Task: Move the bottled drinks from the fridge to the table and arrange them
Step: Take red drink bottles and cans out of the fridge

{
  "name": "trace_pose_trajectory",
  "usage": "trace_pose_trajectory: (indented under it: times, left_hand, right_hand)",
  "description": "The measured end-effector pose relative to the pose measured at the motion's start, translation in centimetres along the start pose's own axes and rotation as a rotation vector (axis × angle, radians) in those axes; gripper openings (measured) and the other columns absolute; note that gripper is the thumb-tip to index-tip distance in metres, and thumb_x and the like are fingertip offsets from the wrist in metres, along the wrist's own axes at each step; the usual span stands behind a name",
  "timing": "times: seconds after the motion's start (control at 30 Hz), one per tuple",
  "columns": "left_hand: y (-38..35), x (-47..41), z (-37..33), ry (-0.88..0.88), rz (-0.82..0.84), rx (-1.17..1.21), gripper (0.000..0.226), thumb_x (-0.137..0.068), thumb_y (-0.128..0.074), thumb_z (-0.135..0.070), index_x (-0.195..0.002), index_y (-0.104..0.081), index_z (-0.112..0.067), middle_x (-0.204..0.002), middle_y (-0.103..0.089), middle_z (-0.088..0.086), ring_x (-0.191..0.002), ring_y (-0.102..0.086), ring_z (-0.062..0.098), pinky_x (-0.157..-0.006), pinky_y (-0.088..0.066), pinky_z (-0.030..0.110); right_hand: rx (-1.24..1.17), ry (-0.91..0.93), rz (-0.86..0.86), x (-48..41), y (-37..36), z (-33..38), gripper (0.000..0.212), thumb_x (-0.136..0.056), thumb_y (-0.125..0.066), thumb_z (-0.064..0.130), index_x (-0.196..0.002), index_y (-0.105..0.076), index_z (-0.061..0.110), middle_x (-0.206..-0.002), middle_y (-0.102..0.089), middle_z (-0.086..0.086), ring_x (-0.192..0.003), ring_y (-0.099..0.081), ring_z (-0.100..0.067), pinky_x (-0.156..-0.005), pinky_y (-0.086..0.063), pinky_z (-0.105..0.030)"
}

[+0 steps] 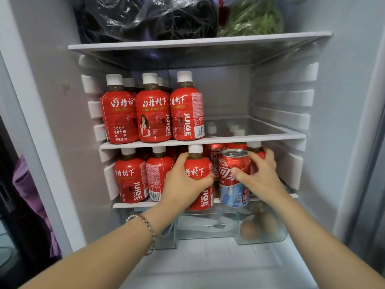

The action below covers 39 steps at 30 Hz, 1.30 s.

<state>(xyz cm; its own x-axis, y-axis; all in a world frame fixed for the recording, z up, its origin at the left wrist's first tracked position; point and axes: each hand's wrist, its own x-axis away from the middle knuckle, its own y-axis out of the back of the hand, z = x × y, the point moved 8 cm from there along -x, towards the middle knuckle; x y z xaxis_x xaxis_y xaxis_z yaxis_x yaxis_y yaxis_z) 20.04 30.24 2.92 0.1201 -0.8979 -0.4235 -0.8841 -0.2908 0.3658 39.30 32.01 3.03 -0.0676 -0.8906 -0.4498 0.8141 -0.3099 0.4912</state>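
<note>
Red juice bottles with white caps stand on two fridge shelves. Three fill the front of the upper row [153,113], with more behind them. On the lower shelf [133,205] my left hand [185,184] grips one juice bottle [198,171], which overhangs the shelf's front edge. Two more bottles [131,176] stand to its left. My right hand [264,176] holds a red cola can [233,161], thumb across its front and fingers curled behind it against another bottle [254,144]. More cans and bottles stand behind, partly hidden.
The right half of the upper bottle shelf [260,126] is bare glass. Bagged dark food [145,17] and greens [254,19] lie on the top shelf. Below, a clear drawer [208,226] holds round brown produce [256,228]. A purple cloth [29,195] hangs at left.
</note>
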Motion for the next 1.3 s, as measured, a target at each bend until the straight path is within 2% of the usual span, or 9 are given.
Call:
trace_pose_trajectory:
  times: [0.17, 0.37, 0.47, 0.63, 0.73, 1.0, 1.07, 1.17, 1.3]
  left_hand:
    - [-0.3, 0.6, 0.2, -0.003, -0.134, -0.010, 0.056, -0.070, -0.078, -0.034, -0.115, -0.044, -0.031, -0.102, -0.060, -0.009, -0.091, -0.060, 0.009, -0.078, -0.050, 0.024]
    - [-0.3, 0.7, 1.8, 0.149, -0.123, 0.155, 0.067, -0.066, -0.083, -0.035, -0.120, -0.044, -0.029, -0.104, -0.059, -0.010, -0.091, -0.059, 0.006, -0.078, -0.048, 0.022]
    - [-1.0, 1.1, 3.1, 0.286, -0.104, 0.271, 0.055, -0.067, -0.082, -0.032, -0.113, -0.052, -0.021, -0.104, -0.064, -0.002, -0.091, -0.062, 0.013, -0.079, -0.049, 0.028]
    - [-0.8, 0.9, 2.6, 0.287, -0.089, 0.283, 0.050, -0.068, -0.081, -0.030, -0.110, -0.056, -0.018, -0.098, -0.067, 0.001, -0.087, -0.066, 0.016, -0.079, -0.053, 0.032]
    - [-2.1, 2.2, 2.2, 0.379, -0.021, 0.423, 0.039, -0.071, -0.077, -0.030, -0.103, -0.059, -0.017, -0.094, -0.070, 0.006, -0.084, -0.068, 0.020, -0.080, -0.055, 0.036]
    - [-2.0, 2.9, 2.8, 0.493, 0.164, 0.431, 0.048, -0.069, -0.078, -0.035, -0.107, -0.060, -0.011, -0.093, -0.071, 0.010, -0.079, -0.069, 0.021, -0.072, -0.057, 0.033]
    - [-1.7, 2.9, 3.2, 0.452, 0.219, 0.407, 0.055, -0.063, -0.079, -0.038, -0.109, -0.059, -0.015, -0.095, -0.072, 0.008, -0.085, -0.069, 0.022, -0.079, -0.056, 0.036]
    - [-2.2, 2.8, 2.8, 0.365, 0.383, 0.435, 0.057, -0.054, -0.079, -0.034, -0.106, -0.059, -0.020, -0.097, -0.072, 0.006, -0.089, -0.070, 0.021, -0.078, -0.056, 0.032]
    - [-4.4, 2.9, 2.8, 0.312, 0.530, 0.530, 0.083, -0.031, -0.087, -0.037, -0.107, -0.057, -0.020, -0.092, -0.073, 0.003, -0.088, -0.070, 0.019, -0.076, -0.056, 0.032]
  right_hand:
    - [-0.006, 0.012, -0.013, 0.0, 0.0, 0.0, 0.050, -0.079, -0.072, 0.027, -0.125, -0.055, 0.020, -0.144, -0.019, -0.004, -0.137, -0.016, -0.022, -0.110, -0.026, -0.038]
    - [0.004, 0.011, -0.024, -0.3, -0.1, -0.3, 0.052, -0.078, -0.072, 0.030, -0.125, -0.054, 0.020, -0.143, -0.019, -0.003, -0.137, -0.016, -0.023, -0.110, -0.027, -0.040]
    - [0.007, 0.013, -0.027, -0.3, -0.2, -0.3, 0.052, -0.077, -0.071, 0.032, -0.125, -0.054, 0.020, -0.144, -0.019, -0.004, -0.137, -0.016, -0.024, -0.110, -0.028, -0.041]
    - [0.006, 0.028, -0.024, -0.4, -0.2, -0.4, 0.051, -0.078, -0.071, 0.032, -0.124, -0.054, 0.021, -0.146, -0.018, -0.004, -0.137, -0.015, -0.025, -0.111, -0.026, -0.041]
    - [0.006, 0.039, -0.045, -0.5, 0.0, -0.5, 0.051, -0.078, -0.071, 0.030, -0.124, -0.054, 0.020, -0.144, -0.019, -0.005, -0.137, -0.016, -0.025, -0.110, -0.026, -0.041]
    - [-0.050, 0.056, -0.015, -0.5, -0.4, -0.8, 0.051, -0.077, -0.073, 0.028, -0.125, -0.055, 0.023, -0.150, -0.011, -0.003, -0.141, -0.011, -0.024, -0.114, -0.023, -0.041]
    - [-0.120, 0.080, 0.043, -0.2, -0.6, -0.9, 0.054, -0.070, -0.077, 0.036, -0.119, -0.056, 0.032, -0.154, -0.001, -0.001, -0.144, -0.006, -0.022, -0.117, -0.021, -0.043]
    - [-0.186, 0.090, 0.111, 0.4, -0.6, -0.9, 0.064, -0.046, -0.060, 0.061, -0.108, -0.050, 0.046, -0.156, 0.007, 0.000, -0.146, -0.004, -0.022, -0.117, -0.021, -0.045]
    - [-0.257, 0.082, 0.125, 0.9, -0.4, -0.8, 0.062, -0.040, -0.055, 0.066, -0.099, -0.046, 0.052, -0.157, 0.012, 0.000, -0.146, -0.007, -0.021, -0.112, -0.021, -0.035]
